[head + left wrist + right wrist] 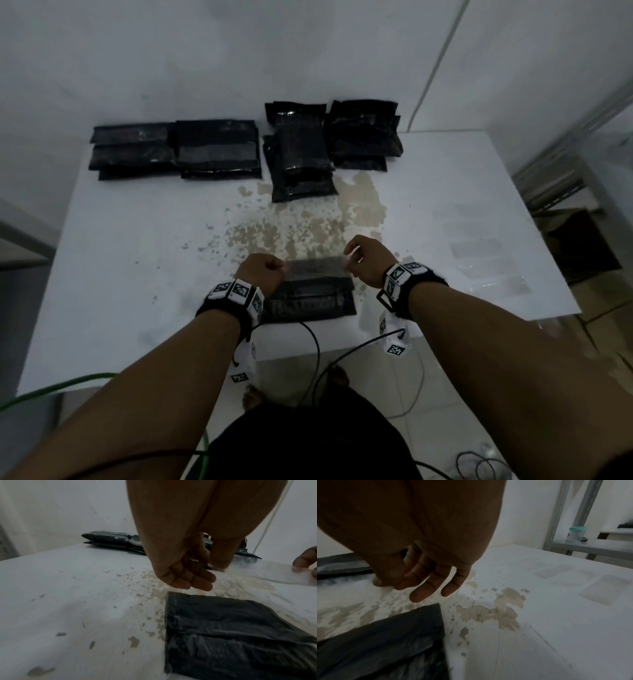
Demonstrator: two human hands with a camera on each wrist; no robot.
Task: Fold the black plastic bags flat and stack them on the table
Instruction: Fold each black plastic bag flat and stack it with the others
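A flat black plastic bag lies near the front edge of the white table. Just above its far edge a clear plastic strip is stretched between my hands. My left hand pinches the strip's left end with its fingers curled. At the right end, my right hand pinches it between thumb and forefinger, the other fingers hanging loose. Neither hand touches the bag.
Stacks of folded black bags sit along the far edge: two at the left, two at the right. Several clear strips lie on the table's right side. A metal shelf stands beyond. Cables hang off the front edge.
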